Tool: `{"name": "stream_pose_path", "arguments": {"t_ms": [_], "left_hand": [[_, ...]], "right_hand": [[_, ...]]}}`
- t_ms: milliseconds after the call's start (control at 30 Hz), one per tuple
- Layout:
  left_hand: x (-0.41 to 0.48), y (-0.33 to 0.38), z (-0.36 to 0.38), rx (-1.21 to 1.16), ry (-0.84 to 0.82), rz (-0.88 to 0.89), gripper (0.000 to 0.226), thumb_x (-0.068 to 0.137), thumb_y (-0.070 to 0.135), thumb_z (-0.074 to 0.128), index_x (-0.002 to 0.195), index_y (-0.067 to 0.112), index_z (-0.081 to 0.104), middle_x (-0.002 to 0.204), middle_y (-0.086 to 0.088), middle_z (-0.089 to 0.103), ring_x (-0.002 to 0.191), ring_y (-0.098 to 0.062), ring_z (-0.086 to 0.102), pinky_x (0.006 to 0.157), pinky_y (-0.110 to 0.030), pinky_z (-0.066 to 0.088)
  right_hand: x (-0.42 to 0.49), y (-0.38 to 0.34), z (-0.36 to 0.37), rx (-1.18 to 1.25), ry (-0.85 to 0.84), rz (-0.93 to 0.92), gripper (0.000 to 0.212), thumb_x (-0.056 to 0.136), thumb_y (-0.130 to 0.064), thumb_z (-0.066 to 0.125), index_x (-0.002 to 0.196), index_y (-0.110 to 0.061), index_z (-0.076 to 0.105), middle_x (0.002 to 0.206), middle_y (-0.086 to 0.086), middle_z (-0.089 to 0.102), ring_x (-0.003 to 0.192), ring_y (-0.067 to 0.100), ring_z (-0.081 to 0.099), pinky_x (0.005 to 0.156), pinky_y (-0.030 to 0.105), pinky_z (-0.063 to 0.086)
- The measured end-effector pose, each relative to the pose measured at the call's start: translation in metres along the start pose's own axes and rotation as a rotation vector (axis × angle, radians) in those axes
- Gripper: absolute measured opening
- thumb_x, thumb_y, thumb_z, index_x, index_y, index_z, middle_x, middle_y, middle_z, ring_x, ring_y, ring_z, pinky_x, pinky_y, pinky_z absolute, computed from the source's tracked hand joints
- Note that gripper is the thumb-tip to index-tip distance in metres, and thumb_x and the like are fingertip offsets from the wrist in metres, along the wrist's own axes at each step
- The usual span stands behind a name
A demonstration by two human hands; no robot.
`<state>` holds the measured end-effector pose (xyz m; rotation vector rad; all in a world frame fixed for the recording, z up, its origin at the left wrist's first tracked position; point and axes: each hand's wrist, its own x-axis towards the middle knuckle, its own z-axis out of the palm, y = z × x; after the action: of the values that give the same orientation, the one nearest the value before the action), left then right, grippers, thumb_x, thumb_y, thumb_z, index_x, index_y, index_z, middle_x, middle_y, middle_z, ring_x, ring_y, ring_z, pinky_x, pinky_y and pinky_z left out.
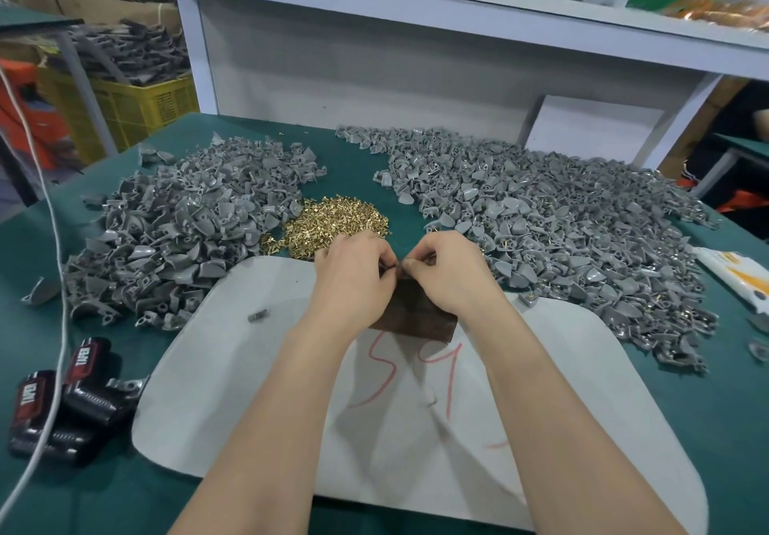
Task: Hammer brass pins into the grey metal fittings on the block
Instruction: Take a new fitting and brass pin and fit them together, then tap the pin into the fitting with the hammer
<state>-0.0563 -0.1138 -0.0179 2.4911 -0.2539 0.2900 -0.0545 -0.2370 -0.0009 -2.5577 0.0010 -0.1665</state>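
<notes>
A dark brown block (410,314) lies on a white sheet (249,368) in the middle of the green table. My left hand (353,272) and my right hand (449,272) meet above the block's far end. The fingertips of both pinch a small grey fitting (400,267) between them; most of it is hidden. A heap of brass pins (333,222) lies just beyond my hands. Large piles of grey metal fittings lie at the left (179,235) and at the right (561,226). No hammer is in view.
Two black and red battery packs (66,401) and a white cable (54,285) lie at the left front. A single loose fitting (258,316) sits on the sheet. A white packet (736,276) is at the right edge. A white shelf unit (374,56) rises behind the table.
</notes>
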Motion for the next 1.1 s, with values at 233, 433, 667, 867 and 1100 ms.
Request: {"name": "stream_pose_path", "arguments": {"t_ms": [233, 433, 667, 867, 1100], "left_hand": [[0.0, -0.001, 0.001, 0.019, -0.001, -0.007, 0.007, 0.092, 0.025, 0.057, 0.089, 0.024, 0.064, 0.106, 0.006, 0.058, 0.109, -0.023, 0.047, 0.093, -0.04, 0.033], [-0.001, -0.001, -0.001, 0.007, 0.0, -0.011, 0.012, 0.091, 0.024, 0.058, 0.08, 0.028, 0.056, 0.098, 0.009, 0.054, 0.107, -0.022, 0.048, 0.092, -0.039, 0.032], [0.001, -0.004, 0.0, -0.036, 0.008, -0.042, 0.013, 0.089, 0.029, 0.062, 0.077, 0.03, 0.058, 0.096, 0.009, 0.06, 0.103, -0.021, 0.052, 0.092, -0.04, 0.034], [0.001, -0.005, 0.0, -0.031, 0.035, -0.065, 0.011, 0.087, 0.03, 0.064, 0.077, 0.029, 0.061, 0.094, 0.009, 0.061, 0.098, -0.019, 0.055, 0.091, -0.038, 0.036], [0.002, -0.01, 0.0, -0.008, 0.04, -0.102, 0.007, 0.088, 0.033, 0.062, 0.083, 0.028, 0.065, 0.099, 0.007, 0.063, 0.101, -0.02, 0.054, 0.089, -0.038, 0.038]], "right_hand": [[-0.002, 0.003, 0.004, 0.044, 0.042, -0.002, 0.017, 0.089, -0.019, 0.061, 0.073, -0.023, 0.06, 0.077, -0.005, 0.059, 0.079, 0.013, 0.054, 0.065, 0.02, 0.032], [0.0, 0.001, 0.0, 0.071, -0.016, -0.007, 0.015, 0.091, -0.016, 0.056, 0.081, -0.018, 0.068, 0.088, 0.002, 0.069, 0.088, 0.02, 0.061, 0.075, 0.026, 0.045], [-0.013, 0.047, -0.025, -0.264, -0.039, 0.314, 0.027, 0.092, -0.028, 0.053, 0.105, -0.007, 0.064, 0.106, 0.013, 0.064, 0.094, 0.03, 0.061, 0.084, 0.035, 0.049], [-0.006, 0.049, -0.019, -0.263, -0.168, 0.275, 0.025, 0.091, -0.02, 0.05, 0.103, -0.002, 0.064, 0.1, 0.018, 0.066, 0.092, 0.032, 0.061, 0.074, 0.034, 0.047], [-0.007, 0.05, -0.036, -0.099, -0.003, 0.299, 0.038, 0.091, -0.034, 0.051, 0.079, -0.001, 0.066, 0.071, 0.017, 0.067, 0.066, 0.031, 0.064, 0.063, 0.033, 0.049]]}}
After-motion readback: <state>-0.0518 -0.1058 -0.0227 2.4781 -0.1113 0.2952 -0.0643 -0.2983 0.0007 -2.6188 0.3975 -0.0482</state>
